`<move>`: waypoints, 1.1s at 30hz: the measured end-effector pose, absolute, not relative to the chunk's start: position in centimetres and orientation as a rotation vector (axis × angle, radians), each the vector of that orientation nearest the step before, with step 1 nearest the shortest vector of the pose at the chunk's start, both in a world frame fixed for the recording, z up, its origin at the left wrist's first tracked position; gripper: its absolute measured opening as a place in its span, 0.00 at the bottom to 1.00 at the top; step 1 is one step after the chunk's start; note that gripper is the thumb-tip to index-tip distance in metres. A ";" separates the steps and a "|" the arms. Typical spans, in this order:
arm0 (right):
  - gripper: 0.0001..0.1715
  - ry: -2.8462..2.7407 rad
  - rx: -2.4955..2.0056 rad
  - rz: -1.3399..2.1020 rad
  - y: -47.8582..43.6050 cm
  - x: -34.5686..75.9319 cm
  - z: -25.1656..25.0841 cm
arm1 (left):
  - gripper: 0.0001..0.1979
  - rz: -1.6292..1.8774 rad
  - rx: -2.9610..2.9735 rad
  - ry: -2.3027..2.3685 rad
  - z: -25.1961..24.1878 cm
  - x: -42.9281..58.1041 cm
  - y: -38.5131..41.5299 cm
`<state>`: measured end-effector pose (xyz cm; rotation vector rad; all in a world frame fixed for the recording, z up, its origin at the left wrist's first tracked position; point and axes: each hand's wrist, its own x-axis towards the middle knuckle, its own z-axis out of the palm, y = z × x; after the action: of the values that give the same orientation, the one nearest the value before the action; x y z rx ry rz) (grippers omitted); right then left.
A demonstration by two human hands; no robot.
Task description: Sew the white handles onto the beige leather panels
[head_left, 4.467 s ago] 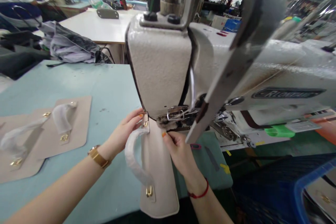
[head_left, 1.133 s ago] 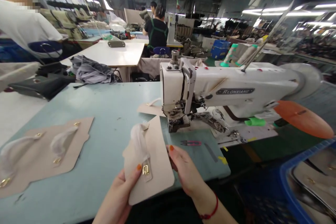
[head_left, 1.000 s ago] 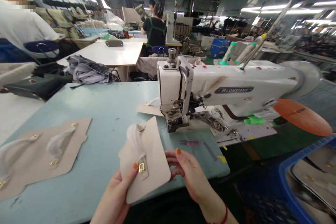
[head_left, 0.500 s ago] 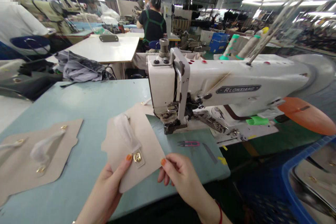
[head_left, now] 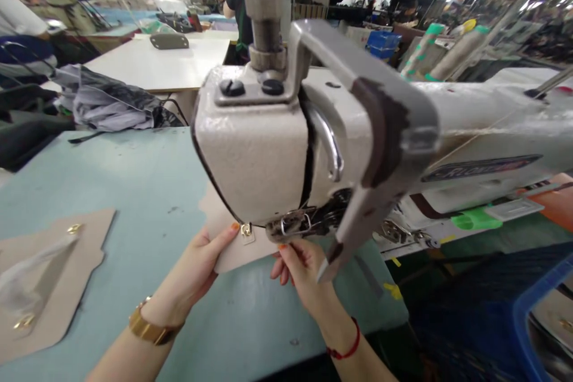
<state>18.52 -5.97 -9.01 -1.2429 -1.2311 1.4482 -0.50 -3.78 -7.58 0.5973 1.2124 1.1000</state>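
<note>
My left hand (head_left: 203, 256) grips the left edge of a beige bag panel (head_left: 250, 255), its thumb beside a gold metal fitting (head_left: 246, 231). At the panel's right corner, my right hand (head_left: 302, 265) pinches the edge between thumb and fingers. The head of a white sewing machine (head_left: 255, 155) stands in front and covers much of the panel, so its wrapped handle is hidden. Whether the panel touches the needle area cannot be seen. Another beige panel (head_left: 92, 250) with a plastic-wrapped handle (head_left: 36, 280) lies on the table to the left.
The pale blue tabletop (head_left: 147, 185) lies under my hands. A blue basket (head_left: 528, 304) holding panels stands at the lower right. Crumpled grey fabric (head_left: 107, 101) lies beyond the table's far left. A co-worker (head_left: 242, 6) sits behind the white table (head_left: 179, 68).
My view has come much closer to the sewing machine. The panel, held by both hands, has gone further under the machine head, which now hides its handle.
</note>
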 end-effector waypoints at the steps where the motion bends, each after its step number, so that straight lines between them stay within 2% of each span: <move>1: 0.28 -1.231 -1.248 1.444 -6.0 18.5 -8.9 | 0.17 1.095 0.598 1.227 -7.5 -0.5 -3.7; 4: 0.30 -1.231 -1.264 1.432 -5.9 18.4 -8.6 | 0.12 1.096 0.576 1.256 -7.3 -0.6 -3.5; 10: 0.28 -1.218 -1.271 1.410 -6.1 18.1 -8.6 | 0.11 1.071 0.616 1.186 -7.3 -0.6 -3.2; 15: 0.27 -1.164 -1.258 1.420 -6.4 17.9 -9.0 | 0.20 0.945 0.680 1.167 -7.5 -1.5 -3.3; 20: 0.26 -1.163 -1.216 1.545 -6.6 17.7 -8.9 | 0.17 0.625 0.927 1.138 -7.0 -2.6 -3.4; 33: 0.30 -1.031 -1.187 1.553 -6.2 16.5 -9.5 | 0.18 0.618 1.109 1.179 -6.0 -2.4 -2.8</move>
<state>16.48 -6.24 -9.51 -1.1869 -1.0308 1.5528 -2.40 -2.75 -5.97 1.1087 1.1789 0.6179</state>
